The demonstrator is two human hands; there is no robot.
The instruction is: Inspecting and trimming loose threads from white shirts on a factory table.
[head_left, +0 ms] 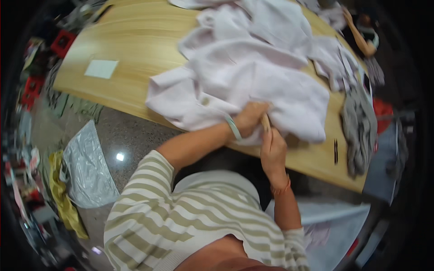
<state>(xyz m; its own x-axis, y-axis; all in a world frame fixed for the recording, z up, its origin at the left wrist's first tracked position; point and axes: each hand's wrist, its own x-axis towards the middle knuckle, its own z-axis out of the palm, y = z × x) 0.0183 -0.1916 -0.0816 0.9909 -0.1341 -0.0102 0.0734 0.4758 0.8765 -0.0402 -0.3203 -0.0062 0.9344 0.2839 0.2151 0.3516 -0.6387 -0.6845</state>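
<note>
A pale pinkish-white garment (244, 67) lies heaped over the middle of the wooden table, its folds running to the far edge. At the near edge of the cloth, my left hand (251, 119) is closed on a part of it, knuckles up. My right hand (273, 147) meets it from below, thumb and fingers pinched together at the garment's edge. The two hands touch, and they hide the exact bit of cloth between them. A small tan round spot (205, 101) shows on the garment left of my hands.
The curved-looking wooden table (135, 40) carries a white paper sheet (101, 68), thin black tools (336, 151) and a grey garment (359, 128) at the right. Another person's arm (359, 38) is at the far right. Silvery plastic sheeting (88, 167) lies on the floor at left.
</note>
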